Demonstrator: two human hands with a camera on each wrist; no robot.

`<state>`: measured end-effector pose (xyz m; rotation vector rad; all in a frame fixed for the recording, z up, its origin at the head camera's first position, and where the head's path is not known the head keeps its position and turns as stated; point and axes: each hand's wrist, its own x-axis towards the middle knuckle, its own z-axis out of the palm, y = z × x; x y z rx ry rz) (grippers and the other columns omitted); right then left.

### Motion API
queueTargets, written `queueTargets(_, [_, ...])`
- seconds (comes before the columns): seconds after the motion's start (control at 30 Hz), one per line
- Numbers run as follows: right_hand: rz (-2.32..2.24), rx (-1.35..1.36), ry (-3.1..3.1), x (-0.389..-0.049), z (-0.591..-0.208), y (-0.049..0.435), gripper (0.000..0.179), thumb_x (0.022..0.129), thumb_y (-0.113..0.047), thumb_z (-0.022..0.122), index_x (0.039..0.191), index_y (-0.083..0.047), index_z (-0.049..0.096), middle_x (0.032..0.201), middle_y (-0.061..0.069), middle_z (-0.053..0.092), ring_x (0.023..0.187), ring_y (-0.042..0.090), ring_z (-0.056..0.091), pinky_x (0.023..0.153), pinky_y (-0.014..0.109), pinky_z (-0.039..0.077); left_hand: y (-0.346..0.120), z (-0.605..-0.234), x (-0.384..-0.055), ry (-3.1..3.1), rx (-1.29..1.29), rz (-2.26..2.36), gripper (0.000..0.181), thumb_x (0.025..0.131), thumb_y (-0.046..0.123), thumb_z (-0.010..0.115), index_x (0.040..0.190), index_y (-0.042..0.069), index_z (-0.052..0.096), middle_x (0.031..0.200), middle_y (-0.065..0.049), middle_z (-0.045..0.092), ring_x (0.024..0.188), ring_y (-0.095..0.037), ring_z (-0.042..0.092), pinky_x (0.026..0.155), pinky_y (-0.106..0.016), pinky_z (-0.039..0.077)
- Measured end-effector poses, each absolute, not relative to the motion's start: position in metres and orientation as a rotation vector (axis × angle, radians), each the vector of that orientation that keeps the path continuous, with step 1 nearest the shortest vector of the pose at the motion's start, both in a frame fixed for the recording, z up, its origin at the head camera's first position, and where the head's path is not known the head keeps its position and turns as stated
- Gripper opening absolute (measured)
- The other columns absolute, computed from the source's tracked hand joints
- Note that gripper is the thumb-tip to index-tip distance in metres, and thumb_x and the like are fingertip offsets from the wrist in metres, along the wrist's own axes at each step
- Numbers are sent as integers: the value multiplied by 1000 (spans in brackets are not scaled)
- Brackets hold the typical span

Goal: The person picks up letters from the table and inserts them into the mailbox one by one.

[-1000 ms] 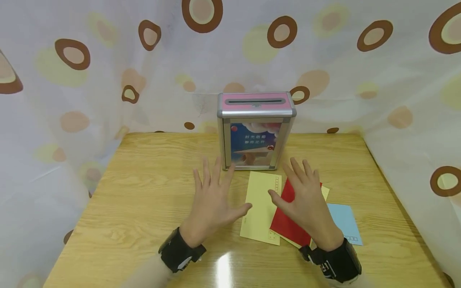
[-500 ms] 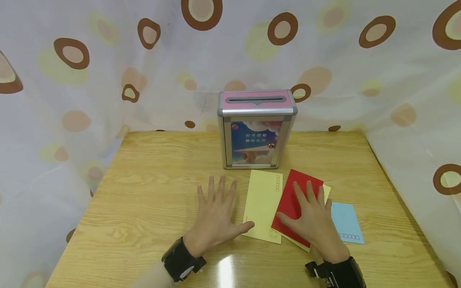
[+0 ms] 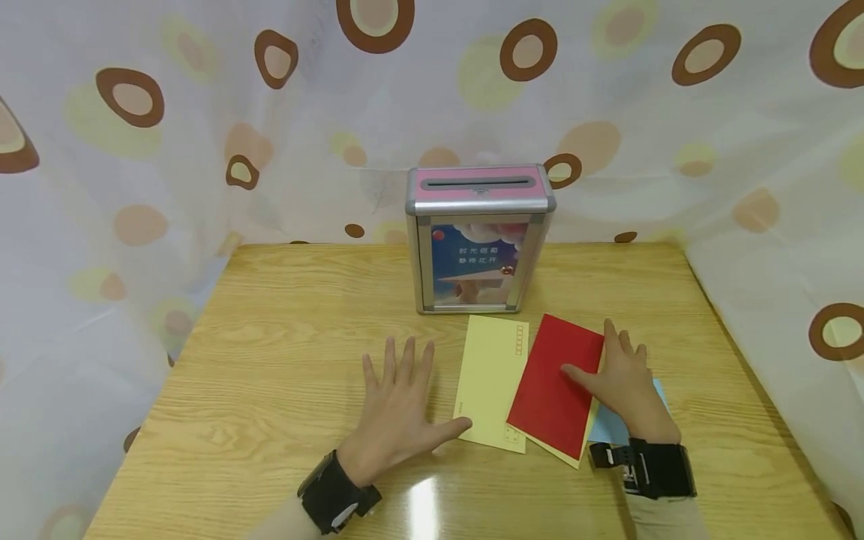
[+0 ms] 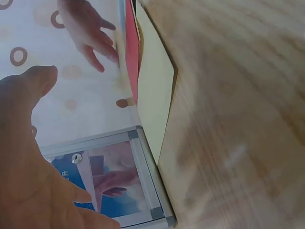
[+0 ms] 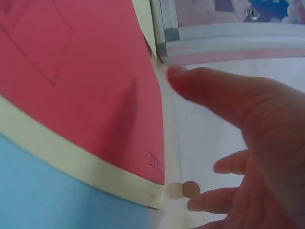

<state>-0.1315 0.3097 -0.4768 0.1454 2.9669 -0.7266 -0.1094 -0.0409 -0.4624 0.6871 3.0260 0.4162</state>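
My left hand [image 3: 398,409] is spread above the wood table, its thumb near the lower left of a yellow envelope [image 3: 493,382]. Over the right edge of a red envelope [image 3: 553,382] hovers my right hand [image 3: 624,382], thumb apart from the fingers, holding nothing. A second yellowish envelope [image 5: 62,157] shows from beneath the red one. Partly covered by the right hand and wrist is a light blue envelope [image 3: 610,427]. In the left wrist view, the left thumb [image 4: 40,78] and fingers are clear of the yellow envelope [image 4: 155,86].
Behind the envelopes stands a silver-framed letter box [image 3: 479,240] with a pink slotted top and a picture front. The wood-grain table [image 3: 290,315] extends to both sides. A patterned curtain [image 3: 418,97] hangs behind and at the sides.
Both hands have drawn back from near the box. The right hand has moved right, from over the red envelope to its right edge and the blue envelope. The envelopes have stayed put.
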Motion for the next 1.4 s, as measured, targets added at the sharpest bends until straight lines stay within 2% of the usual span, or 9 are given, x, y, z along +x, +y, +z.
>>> queueTargets(0.13, [-764, 159, 2908, -142, -482, 313, 110, 86, -49, 68, 150, 10, 2, 143, 48, 19, 122, 71, 19, 88, 78, 36, -40, -465, -106, 3007, 689, 414, 116, 74, 93, 32, 158, 17, 6, 161, -18, 13, 143, -39, -12, 107, -75, -8])
queueTargets(0.23, [-732, 183, 2929, -147, -486, 313, 102, 88, -46, 66, 149, 13, 8, 140, 47, 26, 120, 68, 26, 88, 75, 39, -39, -466, -103, 2999, 699, 420, 116, 74, 93, 31, 158, 16, 8, 161, -19, 16, 144, -38, -11, 107, -75, -8])
queueTargets(0.5, [-702, 279, 2942, -150, -490, 311, 75, 95, -36, 60, 141, 15, 29, 136, 46, 23, 119, 67, 24, 92, 79, 28, -39, -468, -100, 3005, 684, 462, 115, 76, 93, 29, 158, 16, 5, 161, -16, 16, 144, -36, -10, 108, -74, -8])
queueTargets(0.83, [-786, 377, 2936, -149, -489, 307, 72, 84, -36, 75, 122, 13, 39, 123, 42, 34, 112, 58, 32, 87, 71, 35, -45, -469, -97, 2970, 650, 500, 115, 75, 93, 29, 158, 17, 3, 160, -17, 18, 145, -38, -8, 108, -74, -7])
queueTargets(0.97, [-863, 409, 3041, -144, -491, 302, 47, 87, -22, 72, 112, 8, 46, 116, 41, 43, 118, 62, 28, 90, 76, 29, -47, -470, -97, 2947, 634, 538, 115, 76, 92, 31, 158, 17, 2, 160, -19, 20, 145, -42, 0, 110, -74, 2])
queueTargets(1.07, [-960, 401, 3113, -140, -492, 298, 26, 91, -11, 66, 104, 6, 53, 103, 34, 57, 106, 55, 47, 84, 65, 43, -48, -470, -97, 2921, 621, 582, 113, 78, 90, 33, 158, 17, 2, 158, -20, 23, 144, -44, 7, 110, -73, 10])
queueTargets(1.13, [-1056, 390, 3128, -137, -491, 295, 18, 92, -8, 63, 103, 5, 56, 92, 28, 62, 84, 44, 58, 68, 50, 51, -48, -470, -98, 2914, 620, 615, 110, 80, 88, 35, 158, 17, 5, 157, -19, 28, 143, -45, 13, 110, -71, 15])
queueTargets(1.2, [-1158, 382, 3117, -136, -487, 292, 18, 94, -7, 62, 107, 5, 59, 90, 25, 65, 70, 33, 61, 53, 37, 50, -48, -470, -99, 2914, 631, 646, 105, 84, 84, 37, 157, 14, 11, 154, -18, 34, 141, -45, 20, 110, -71, 18])
queueTargets(1.4, [-1426, 334, 2963, -136, -474, 280, 22, 95, -5, 60, 114, 5, 64, 101, 29, 66, 69, 27, 69, 55, 30, 58, -45, -474, -100, 2933, 704, 638, 79, 95, 65, 44, 145, 4, 42, 140, -15, 53, 130, -45, 41, 106, -72, 26])
